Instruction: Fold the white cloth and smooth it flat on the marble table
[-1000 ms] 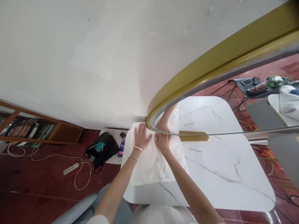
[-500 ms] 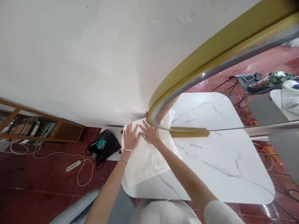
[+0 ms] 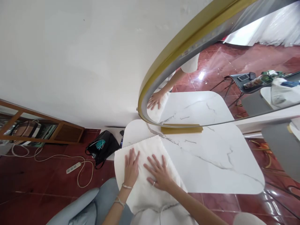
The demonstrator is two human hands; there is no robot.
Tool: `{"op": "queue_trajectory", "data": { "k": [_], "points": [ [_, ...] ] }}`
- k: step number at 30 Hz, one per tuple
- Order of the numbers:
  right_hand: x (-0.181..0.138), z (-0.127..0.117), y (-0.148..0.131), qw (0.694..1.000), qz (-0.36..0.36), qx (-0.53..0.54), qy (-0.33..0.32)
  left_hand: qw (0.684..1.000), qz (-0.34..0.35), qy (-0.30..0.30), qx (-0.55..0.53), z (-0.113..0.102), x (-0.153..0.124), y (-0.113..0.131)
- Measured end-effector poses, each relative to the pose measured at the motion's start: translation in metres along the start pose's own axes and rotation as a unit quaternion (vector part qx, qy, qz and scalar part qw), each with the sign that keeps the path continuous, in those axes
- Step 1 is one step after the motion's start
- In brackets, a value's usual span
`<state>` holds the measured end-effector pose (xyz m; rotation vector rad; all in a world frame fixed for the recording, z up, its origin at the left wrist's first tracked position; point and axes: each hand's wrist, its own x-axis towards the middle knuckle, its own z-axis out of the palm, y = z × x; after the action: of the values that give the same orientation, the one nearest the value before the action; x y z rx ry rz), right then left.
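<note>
A white cloth (image 3: 147, 193) with a finely notched edge lies over the left end of the marble-patterned white table (image 3: 211, 168), its lower part reaching my body. Flat on the cloth's left side rests my left hand (image 3: 131, 167), fingers stretched out, a bracelet at the wrist. To its right my right hand (image 3: 159, 172) presses on the same cloth with fingers spread and a ring on one finger. The two hands are a short way apart.
A round gold-framed mirror (image 3: 142, 97) stands on a gold base (image 3: 181, 129) at the table's wall side. On the left are a black bag (image 3: 109, 145), a power strip (image 3: 73, 167) with its cord, and a wooden cabinet (image 3: 67, 132). A grey chair (image 3: 280, 143) stands right.
Both hands and the cloth have moved back from the wall toward my body. My hands are now farther apart, and the table's far left corner is uncovered. The view has shifted slightly.
</note>
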<state>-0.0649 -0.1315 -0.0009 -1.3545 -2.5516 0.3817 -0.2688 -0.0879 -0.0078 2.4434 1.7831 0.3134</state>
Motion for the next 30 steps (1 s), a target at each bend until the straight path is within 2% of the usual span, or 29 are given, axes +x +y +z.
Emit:
{"op": "queue_trajectory", "data": {
  "k": [2, 4, 8, 12, 15, 18, 20, 23, 27, 30],
  "points": [
    [-0.004, 0.002, -0.001, 1.000, 0.021, -0.007, 0.008, 0.998, 0.051, -0.021, -0.013, 0.002, 0.009, 0.005],
    [0.007, 0.004, 0.006, 0.999, 0.040, -0.011, 0.019, 0.997, 0.066, -0.022, -0.015, 0.002, 0.028, 0.005],
    [0.056, 0.002, 0.038, 0.997, 0.068, -0.021, 0.032, 0.997, 0.080, -0.020, -0.010, 0.003, 0.092, -0.008],
    [0.104, -0.007, 0.073, 0.993, 0.102, -0.033, 0.047, 0.993, 0.104, -0.050, -0.007, 0.006, 0.166, -0.022],
    [0.124, -0.013, 0.086, 0.990, 0.119, -0.038, 0.063, 0.994, 0.090, -0.055, -0.011, 0.007, 0.191, -0.027],
    [0.129, -0.016, 0.086, 0.990, 0.123, -0.036, 0.063, 1.000, 0.007, -0.011, -0.005, 0.003, 0.165, -0.031],
    [0.128, -0.016, 0.078, 0.993, 0.108, -0.023, 0.045, 0.999, -0.045, 0.019, -0.001, -0.001, 0.127, -0.036],
    [0.118, -0.016, 0.058, 0.999, 0.034, 0.009, -0.001, 0.997, -0.066, 0.036, -0.018, -0.006, 0.060, -0.043],
    [0.082, -0.020, 0.025, 0.997, -0.056, 0.046, -0.029, 0.994, -0.094, 0.060, -0.014, -0.011, -0.016, -0.034],
    [0.040, -0.023, 0.010, 0.993, -0.095, 0.064, -0.042, 0.994, -0.088, 0.062, 0.008, -0.011, -0.052, -0.011]
  ]
}}
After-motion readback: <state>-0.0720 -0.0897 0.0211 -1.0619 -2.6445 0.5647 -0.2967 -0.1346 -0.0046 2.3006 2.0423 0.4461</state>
